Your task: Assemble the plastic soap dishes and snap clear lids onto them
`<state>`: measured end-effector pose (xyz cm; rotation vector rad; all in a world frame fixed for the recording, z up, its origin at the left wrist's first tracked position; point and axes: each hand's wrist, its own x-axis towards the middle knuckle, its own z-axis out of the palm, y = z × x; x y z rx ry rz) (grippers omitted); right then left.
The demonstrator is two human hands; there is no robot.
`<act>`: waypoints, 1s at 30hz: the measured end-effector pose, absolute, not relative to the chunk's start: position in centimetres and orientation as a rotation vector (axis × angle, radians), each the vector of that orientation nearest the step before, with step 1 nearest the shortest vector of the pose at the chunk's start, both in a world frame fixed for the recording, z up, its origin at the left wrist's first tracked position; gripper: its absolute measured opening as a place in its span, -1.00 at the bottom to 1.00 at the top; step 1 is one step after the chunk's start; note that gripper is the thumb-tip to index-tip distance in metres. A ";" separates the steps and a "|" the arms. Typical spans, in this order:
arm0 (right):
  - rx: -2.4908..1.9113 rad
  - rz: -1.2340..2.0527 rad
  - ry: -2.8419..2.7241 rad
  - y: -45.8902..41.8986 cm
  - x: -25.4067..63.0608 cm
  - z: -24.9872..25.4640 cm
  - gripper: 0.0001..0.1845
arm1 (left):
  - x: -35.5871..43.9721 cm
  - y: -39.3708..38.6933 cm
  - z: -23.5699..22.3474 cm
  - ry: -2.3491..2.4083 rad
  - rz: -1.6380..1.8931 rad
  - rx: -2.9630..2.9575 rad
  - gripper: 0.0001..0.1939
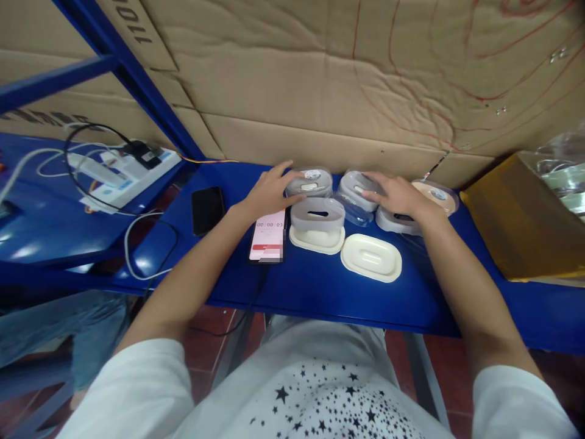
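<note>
Left hand (272, 194) open, fingertips touching clear-and-grey oval plastic container (311, 183); right hand (398, 196) open, fingers resting on grey oval plastic lid (354, 186).

Light was bright and even, apparently from overhead, leaving only soft shadows beneath the left hand (272, 194) and right hand (400, 196). White glare streaked the blue metal shelf (27, 250) at left. The wide lens bowed the blue upright (123, 67) and the cardboard wall (320, 79) toward the edges. Part of the phone screen (267, 235) was pixelated.
</note>
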<state>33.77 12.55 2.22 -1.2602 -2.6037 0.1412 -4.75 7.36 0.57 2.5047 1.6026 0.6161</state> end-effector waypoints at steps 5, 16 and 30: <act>-1.281 0.063 -2.506 12.2 34.2 3.8 -0.50 | -4.3 7.3 0.9 1.581 0.683 2.498 -0.50; -1.136 -0.157 -2.723 8.1 28.8 1.8 -0.55 | -5.1 7.8 0.9 1.538 0.835 2.544 -0.64; -1.158 0.188 -2.631 5.4 32.3 -0.7 -0.41 | -3.3 9.6 2.4 1.217 0.272 2.570 -0.57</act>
